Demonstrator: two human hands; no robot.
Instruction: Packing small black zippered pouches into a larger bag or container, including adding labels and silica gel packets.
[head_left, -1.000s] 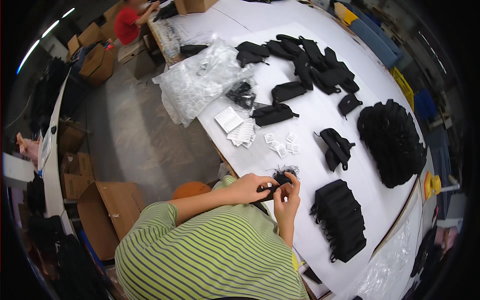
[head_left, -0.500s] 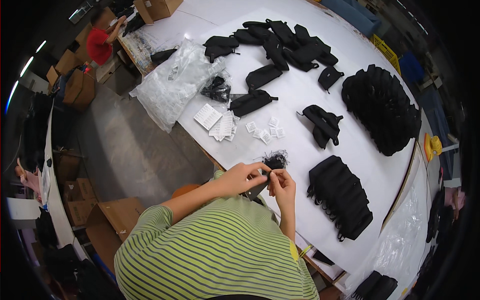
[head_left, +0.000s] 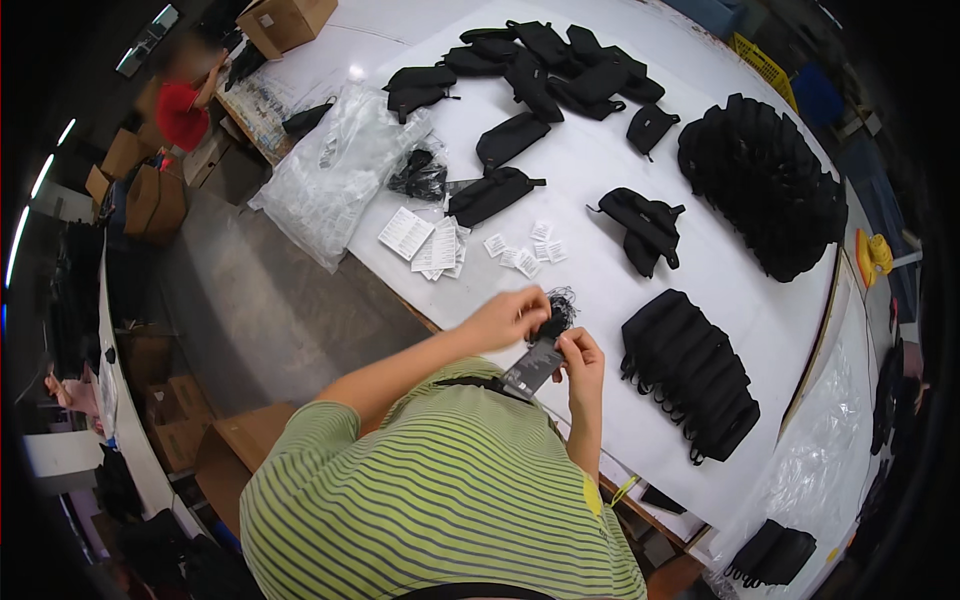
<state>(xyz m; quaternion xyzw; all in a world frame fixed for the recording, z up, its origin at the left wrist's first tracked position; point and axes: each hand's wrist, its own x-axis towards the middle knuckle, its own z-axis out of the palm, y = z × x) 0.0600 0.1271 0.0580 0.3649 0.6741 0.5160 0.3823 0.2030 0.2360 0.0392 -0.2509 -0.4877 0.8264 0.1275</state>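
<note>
My right hand (head_left: pixel 583 358) pinches a dark hang tag (head_left: pixel 532 371) with pale print at its upper edge, near the front of the white table (head_left: pixel 610 285). Just left of it, my left hand (head_left: pixel 508 318) has its fingers curled together beside a tangled bundle of thin black cords (head_left: pixel 561 312). Whatever those fingers hold is too small and blurred to make out. Beyond the hands lie small white square packets (head_left: pixel 527 262) and a stack of white printed slips (head_left: pixel 407 233). One black pouch (head_left: pixel 498 196) rests past the slips.
Black pouches (head_left: pixel 590 85) are heaped at the back. To the right are a large pile of black pouches (head_left: pixel 765 190) and a neat row of black pouches (head_left: pixel 690 375). A clear plastic bag (head_left: pixel 330 175) lies at left. A person in red (head_left: pixel 183 115) sits far left.
My hands have moved apart; the left has shifted up beside the cord bundle. The right now holds the tag more in view. The head view has shifted slightly.
</note>
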